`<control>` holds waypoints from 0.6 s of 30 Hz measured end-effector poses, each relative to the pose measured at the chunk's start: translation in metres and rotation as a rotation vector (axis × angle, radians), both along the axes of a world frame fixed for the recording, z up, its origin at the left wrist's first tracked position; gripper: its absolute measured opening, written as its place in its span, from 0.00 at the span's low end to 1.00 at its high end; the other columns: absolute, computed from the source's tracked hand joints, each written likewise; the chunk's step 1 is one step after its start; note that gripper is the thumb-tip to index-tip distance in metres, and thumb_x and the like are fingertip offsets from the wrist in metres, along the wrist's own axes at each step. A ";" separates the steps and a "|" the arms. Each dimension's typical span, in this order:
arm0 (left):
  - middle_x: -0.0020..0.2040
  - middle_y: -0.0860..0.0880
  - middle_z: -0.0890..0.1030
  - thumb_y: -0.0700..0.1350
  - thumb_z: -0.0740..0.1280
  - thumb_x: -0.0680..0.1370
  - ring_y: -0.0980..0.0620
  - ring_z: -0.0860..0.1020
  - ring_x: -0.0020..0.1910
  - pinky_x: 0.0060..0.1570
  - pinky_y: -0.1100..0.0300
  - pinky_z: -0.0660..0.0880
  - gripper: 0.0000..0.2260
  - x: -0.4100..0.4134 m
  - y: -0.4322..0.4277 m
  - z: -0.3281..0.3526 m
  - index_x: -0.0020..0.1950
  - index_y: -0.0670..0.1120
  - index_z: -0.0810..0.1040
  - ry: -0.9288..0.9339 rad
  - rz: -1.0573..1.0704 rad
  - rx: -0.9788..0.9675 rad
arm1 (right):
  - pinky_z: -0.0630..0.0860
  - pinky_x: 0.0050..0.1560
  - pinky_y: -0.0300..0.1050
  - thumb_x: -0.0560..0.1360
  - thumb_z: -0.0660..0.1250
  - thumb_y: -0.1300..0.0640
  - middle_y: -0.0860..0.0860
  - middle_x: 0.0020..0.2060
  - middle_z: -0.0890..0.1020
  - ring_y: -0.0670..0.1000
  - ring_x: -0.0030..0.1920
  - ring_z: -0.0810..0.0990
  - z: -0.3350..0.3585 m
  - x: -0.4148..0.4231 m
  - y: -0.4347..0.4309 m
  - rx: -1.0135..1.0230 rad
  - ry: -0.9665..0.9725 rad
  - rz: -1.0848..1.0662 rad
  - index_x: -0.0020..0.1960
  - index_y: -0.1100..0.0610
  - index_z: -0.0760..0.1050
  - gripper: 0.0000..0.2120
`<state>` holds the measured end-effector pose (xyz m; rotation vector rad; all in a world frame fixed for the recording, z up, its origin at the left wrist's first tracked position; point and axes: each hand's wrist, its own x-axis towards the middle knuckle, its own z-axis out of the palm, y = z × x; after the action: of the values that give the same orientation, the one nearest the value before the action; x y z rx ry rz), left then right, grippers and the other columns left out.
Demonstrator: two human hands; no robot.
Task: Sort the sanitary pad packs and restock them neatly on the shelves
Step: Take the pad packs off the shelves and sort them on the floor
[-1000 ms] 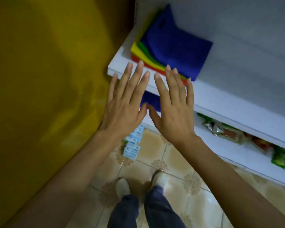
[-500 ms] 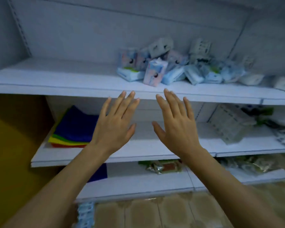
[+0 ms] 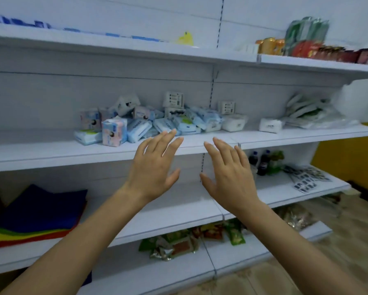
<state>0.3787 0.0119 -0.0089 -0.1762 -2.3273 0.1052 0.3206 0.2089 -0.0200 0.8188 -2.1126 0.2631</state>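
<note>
Blue-white pad packs [image 3: 149, 122] lie jumbled; my left hand [image 3: 152, 169] & right hand [image 3: 230, 175] hover flat, empty—nxt, grab one pack.

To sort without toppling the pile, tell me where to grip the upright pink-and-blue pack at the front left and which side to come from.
Pinch the upright pink-and-blue pack across its upper side edges, from the front and above, probably with the left hand. It stands upright at the front of the pile; its top is free, while neighbouring packs crowd its lower sides.
</note>
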 end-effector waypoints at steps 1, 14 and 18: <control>0.71 0.44 0.70 0.51 0.72 0.70 0.44 0.68 0.70 0.65 0.46 0.68 0.33 -0.005 0.005 0.002 0.72 0.45 0.66 -0.004 0.000 0.001 | 0.66 0.68 0.59 0.69 0.73 0.49 0.57 0.67 0.73 0.57 0.67 0.71 0.000 -0.005 0.005 -0.005 -0.002 0.007 0.70 0.58 0.67 0.33; 0.72 0.45 0.70 0.53 0.73 0.70 0.45 0.71 0.69 0.63 0.47 0.71 0.34 -0.159 0.022 -0.035 0.73 0.47 0.65 -0.146 -0.061 0.089 | 0.61 0.66 0.55 0.68 0.74 0.48 0.57 0.66 0.74 0.56 0.66 0.73 -0.033 -0.137 0.016 0.066 -0.027 0.026 0.69 0.57 0.67 0.33; 0.77 0.49 0.60 0.55 0.65 0.77 0.48 0.59 0.75 0.71 0.51 0.59 0.32 -0.245 0.017 -0.039 0.77 0.49 0.58 -0.199 -0.076 0.211 | 0.68 0.67 0.58 0.68 0.74 0.48 0.57 0.67 0.74 0.57 0.66 0.73 -0.036 -0.203 0.013 0.143 -0.049 -0.029 0.69 0.57 0.68 0.33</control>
<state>0.1338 0.0288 -0.0484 -0.1746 -2.5068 -0.2041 0.1171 0.2221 -0.0565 0.8720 -2.2069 0.1192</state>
